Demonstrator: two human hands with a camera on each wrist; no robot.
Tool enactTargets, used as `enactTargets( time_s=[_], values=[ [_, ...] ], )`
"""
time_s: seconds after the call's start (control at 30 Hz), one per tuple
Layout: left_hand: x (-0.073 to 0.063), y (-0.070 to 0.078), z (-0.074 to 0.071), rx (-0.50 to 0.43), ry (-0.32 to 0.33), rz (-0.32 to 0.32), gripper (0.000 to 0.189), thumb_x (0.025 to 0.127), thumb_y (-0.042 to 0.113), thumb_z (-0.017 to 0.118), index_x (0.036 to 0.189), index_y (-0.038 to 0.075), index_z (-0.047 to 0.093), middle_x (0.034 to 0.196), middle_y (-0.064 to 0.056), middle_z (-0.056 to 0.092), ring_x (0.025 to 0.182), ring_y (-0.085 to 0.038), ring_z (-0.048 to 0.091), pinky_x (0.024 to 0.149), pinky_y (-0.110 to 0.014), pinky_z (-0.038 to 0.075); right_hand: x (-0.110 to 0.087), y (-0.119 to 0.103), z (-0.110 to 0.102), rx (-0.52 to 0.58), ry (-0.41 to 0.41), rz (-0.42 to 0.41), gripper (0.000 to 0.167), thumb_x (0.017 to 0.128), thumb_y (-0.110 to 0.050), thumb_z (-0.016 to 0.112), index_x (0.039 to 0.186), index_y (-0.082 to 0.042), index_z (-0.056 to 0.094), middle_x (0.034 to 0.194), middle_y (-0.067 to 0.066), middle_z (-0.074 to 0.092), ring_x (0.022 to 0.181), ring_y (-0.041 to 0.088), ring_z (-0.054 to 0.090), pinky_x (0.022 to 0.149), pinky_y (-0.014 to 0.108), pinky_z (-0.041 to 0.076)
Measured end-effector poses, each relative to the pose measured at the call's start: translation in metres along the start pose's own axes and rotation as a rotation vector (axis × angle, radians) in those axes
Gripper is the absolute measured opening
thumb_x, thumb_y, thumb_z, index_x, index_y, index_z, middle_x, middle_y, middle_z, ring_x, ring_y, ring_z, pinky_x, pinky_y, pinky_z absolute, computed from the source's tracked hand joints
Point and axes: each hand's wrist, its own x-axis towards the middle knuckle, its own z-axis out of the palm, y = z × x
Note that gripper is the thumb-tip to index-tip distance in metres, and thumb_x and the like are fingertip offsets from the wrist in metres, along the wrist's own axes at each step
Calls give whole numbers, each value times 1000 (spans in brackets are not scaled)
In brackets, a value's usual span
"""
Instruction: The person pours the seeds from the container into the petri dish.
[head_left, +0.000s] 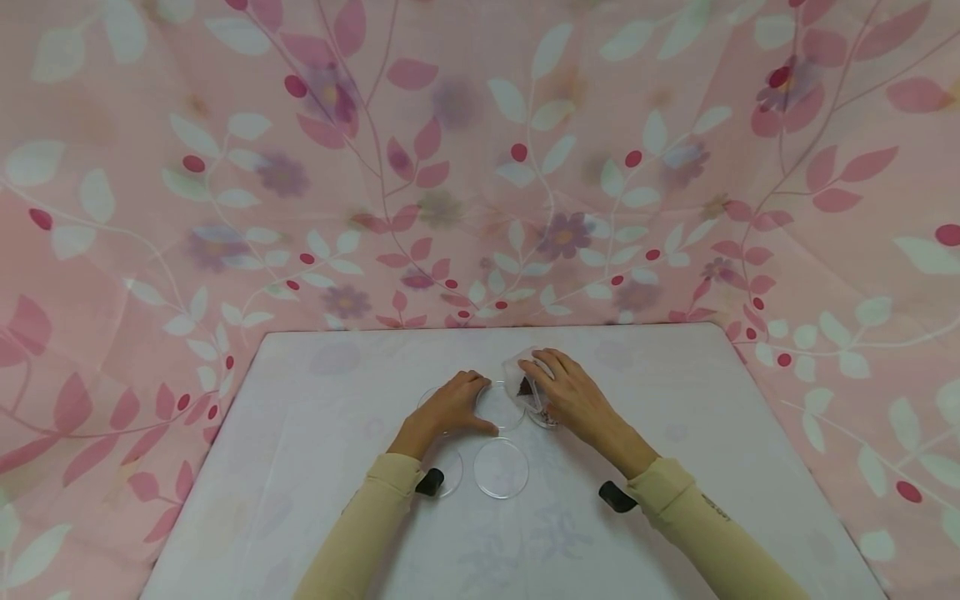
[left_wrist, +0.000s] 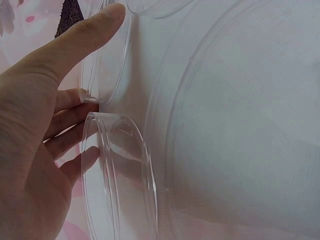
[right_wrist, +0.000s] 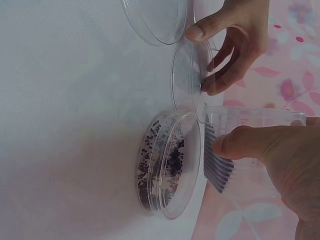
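In my right hand (head_left: 573, 396) is a clear plastic container (right_wrist: 255, 117), gripped by its sides and tilted over a petri dish (right_wrist: 190, 200) that holds scattered dark granules (right_wrist: 175, 162). A dark mass of granules (head_left: 525, 387) shows inside the container, striped through its wall in the right wrist view. My left hand (head_left: 450, 406) spans a clear petri dish (head_left: 501, 408) just left of the granule dish, thumb at the near rim and fingertips at the far rim. The left wrist view shows this dish (left_wrist: 112, 62) between thumb and fingers.
Another clear petri dish (head_left: 501, 469) lies nearer on the white-covered table (head_left: 675, 517). A further dish (head_left: 452, 471) is partly hidden below my left wrist, and one rim (head_left: 424, 397) shows behind that hand. Floral pink cloth (head_left: 480, 167) hangs around the back and sides.
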Motion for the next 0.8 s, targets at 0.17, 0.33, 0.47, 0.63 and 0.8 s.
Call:
enactTargets(
  time_s=[0.17,0.33,0.47,0.63,0.8],
  values=[
    [0,-1,0,2,8,7,90,66,59,84,135,7,57,133,-6,58,124,-22,52,109,-38,45,1,-1,-1,-10,3,-5,85,69,-8,87,143,-15,47,141,14,50,131,34,48,104,46,48],
    [1,-1,1,-1,3,0,90,66,59,84,136,8,57,134,-6,57,126,-22,51,110,-39,45,1,-2,-1,-28,-7,-7,84,70,-7,85,144,-16,46,142,14,50,131,34,47,104,46,49],
    [1,-1,1,-9,-6,-9,91,66,59,84,136,8,56,135,-6,57,128,-22,51,110,-40,44,2,-2,0,-43,-13,-9,81,73,-5,82,144,-16,46,142,14,50,131,33,47,104,45,49],
    [1,0,0,-14,-8,-9,92,66,58,84,136,7,56,136,-6,57,128,-22,51,111,-40,44,2,-3,0,-49,3,-18,82,71,-4,82,144,-16,46,141,15,51,130,33,48,103,45,50],
    [0,1,-1,-12,-10,-7,91,66,58,84,136,7,56,135,-7,57,127,-23,51,110,-40,44,1,-4,0,-55,14,-32,83,71,-5,83,144,-15,46,140,16,51,130,34,49,101,46,51]
  ],
)
